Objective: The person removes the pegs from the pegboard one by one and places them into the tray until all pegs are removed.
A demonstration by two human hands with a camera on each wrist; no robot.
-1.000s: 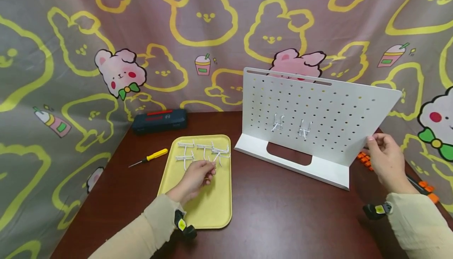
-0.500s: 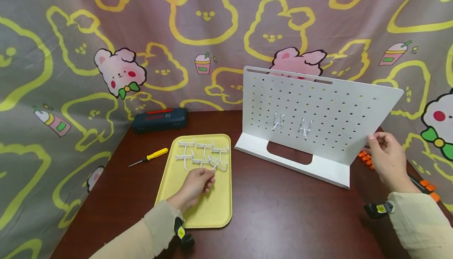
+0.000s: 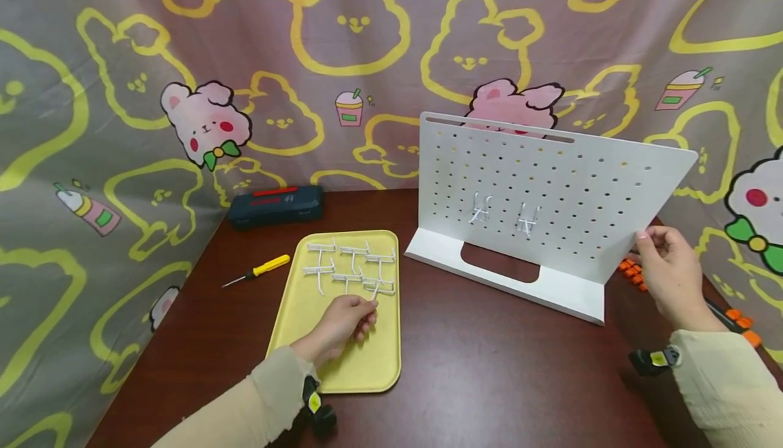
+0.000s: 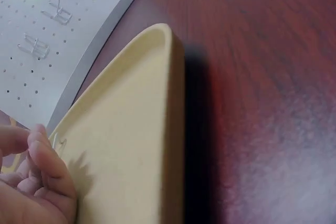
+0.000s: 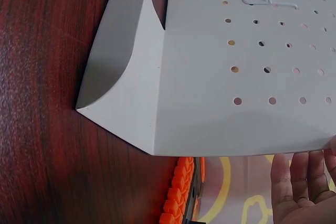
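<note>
My left hand [image 3: 339, 324] is over the yellow tray [image 3: 370, 370], its thumb and fingers pinching the arm of a white wire pegboard hook [image 3: 387, 289] near the tray's right side. Several more white hooks [image 3: 319, 269] lie spread behind it. In the left wrist view the fingers [image 4: 50, 169] hide most of the held hook. At the right, my right hand [image 3: 669, 274] holds the side edge of a white pegboard [image 3: 575, 203], thumb in front. The board leans back on its white base. Two hooks [image 3: 480, 210] hang on it side by side.
A yellow-handled screwdriver [image 3: 269, 267] lies left of the tray. Behind it is a dark blue case [image 3: 275, 207]. An orange and black item [image 5: 180, 184] sits behind the pegboard's right side. A patterned curtain [image 3: 379, 40] encloses the brown table [image 3: 477, 366].
My left hand has brought the pinched hook down toward the tray's front, away from the hooks at the back right, and turned it straighter. The right hand stays on the board's edge.
</note>
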